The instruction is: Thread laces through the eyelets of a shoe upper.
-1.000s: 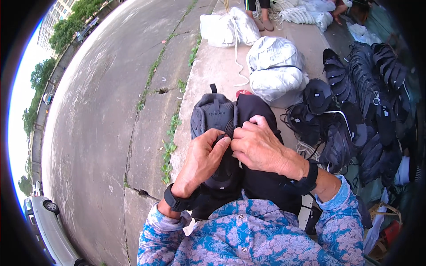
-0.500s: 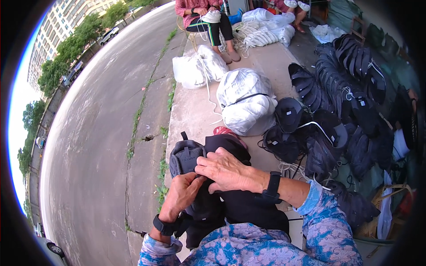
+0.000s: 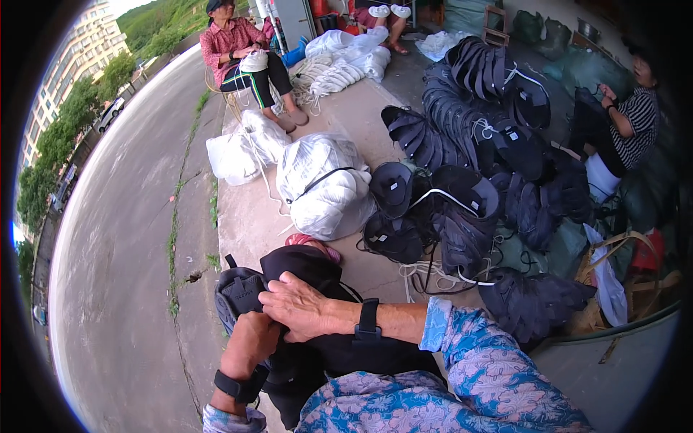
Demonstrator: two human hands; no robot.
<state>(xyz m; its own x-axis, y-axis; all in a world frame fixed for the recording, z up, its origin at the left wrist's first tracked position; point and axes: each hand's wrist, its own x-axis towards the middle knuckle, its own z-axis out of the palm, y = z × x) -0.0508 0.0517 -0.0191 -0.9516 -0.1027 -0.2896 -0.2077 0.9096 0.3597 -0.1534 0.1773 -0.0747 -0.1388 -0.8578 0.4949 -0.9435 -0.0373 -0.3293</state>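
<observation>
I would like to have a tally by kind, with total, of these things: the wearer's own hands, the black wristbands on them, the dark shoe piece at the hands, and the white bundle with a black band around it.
Hands, left hand and right hand: 2
Black wristbands: 2
Dark shoe piece: 1
Black-banded white bundle: 1
Total: 6

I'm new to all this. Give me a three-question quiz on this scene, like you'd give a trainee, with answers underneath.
1. Which is nearest the left hand and right hand: (A) white bundle, (B) dark shoe piece, (C) woven basket?
2. True or false: the right wrist is bare.
3. Fill in: the top of the person at far right has a ____ pattern.

Key: 1. B. 2. False; a black band circles it. 3. Striped.
</observation>
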